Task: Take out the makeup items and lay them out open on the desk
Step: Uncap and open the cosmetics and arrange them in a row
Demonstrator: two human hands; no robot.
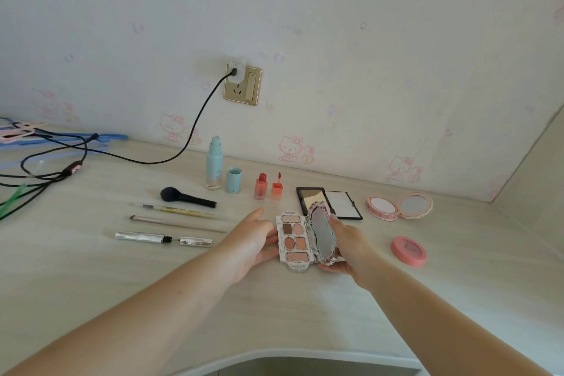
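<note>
Both hands are on the eyeshadow palette (295,239), held just above the table (305,314) in the middle of the layout. The left hand (251,246) cups the pan side, fingers curled under its left edge, thumb out of sight. The right hand (346,249) grips the mirrored lid (323,233), fingers wrapped behind it, lid swung open and standing nearly upright. Six shades show in the tray.

Just behind the lid lies an open black compact (329,203), flat on the table. To its right, a round pink compact (398,206) sits open, mirror tipped back. Nearer the right hand, a closed pink blush pot (408,251) lies apart.

Left of the black compact stand a red lip tint bottle (261,187) and its wand cap (277,188), then a teal bottle (213,163) beside its cap (233,180). Further left, in a column: black powder brush (186,198), yellow pencil (178,210), slim brush (175,224), and silver mascara (163,239) pulled apart.
</note>
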